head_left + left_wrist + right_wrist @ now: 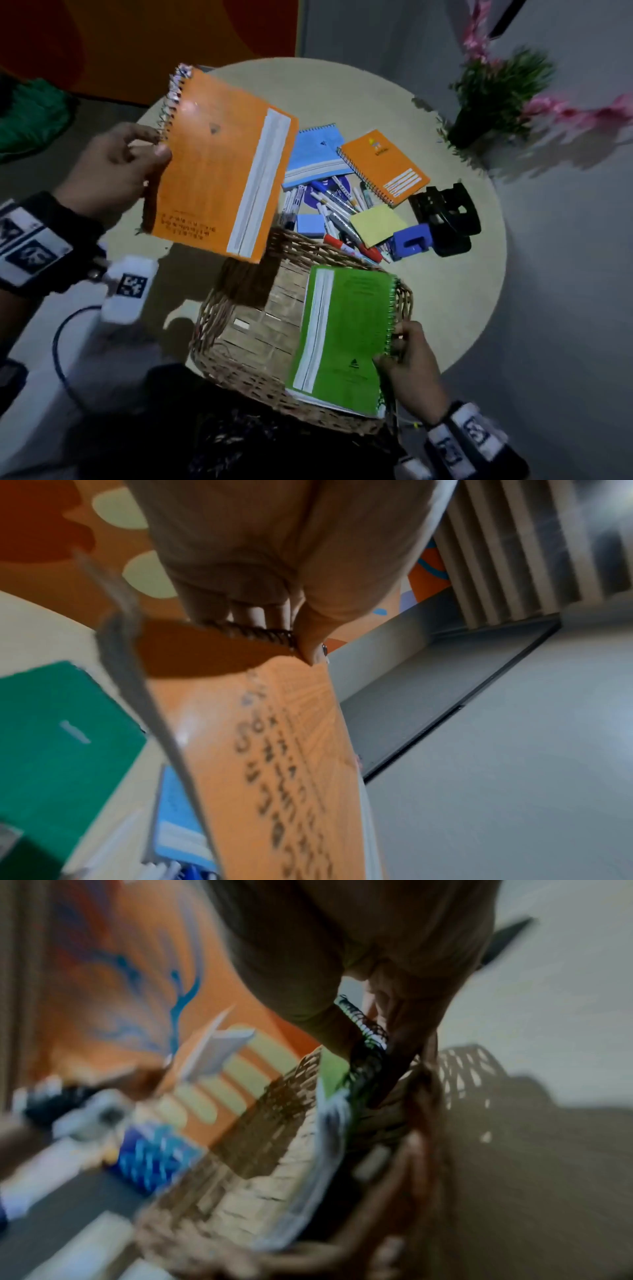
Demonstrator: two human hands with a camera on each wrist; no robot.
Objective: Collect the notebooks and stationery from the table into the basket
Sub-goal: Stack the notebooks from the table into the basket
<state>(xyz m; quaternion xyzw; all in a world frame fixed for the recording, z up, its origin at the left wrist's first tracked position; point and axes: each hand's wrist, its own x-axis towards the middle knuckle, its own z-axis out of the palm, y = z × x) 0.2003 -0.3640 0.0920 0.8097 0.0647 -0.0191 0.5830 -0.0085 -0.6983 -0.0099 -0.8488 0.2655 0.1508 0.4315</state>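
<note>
My left hand [137,154] pinches a large orange spiral notebook [219,164] by its coil side and holds it in the air above the far left rim of the wicker basket [219,342]. The left wrist view shows the same orange notebook [284,750] under the thumb. My right hand [404,356] grips a green spiral notebook [342,339] at its coil, tilted inside the basket's right side; the coil of the green notebook [363,1047] shows in the blurred right wrist view. On the round table [462,301] lie a blue notebook [318,154] and a small orange notebook [383,168].
Behind the basket lie several markers [335,205], a yellow sticky pad [376,224], a blue eraser block [310,224], a blue stapler [411,241] and a black hole punch [445,216]. A potted plant [493,96] with pink flowers stands at the table's right.
</note>
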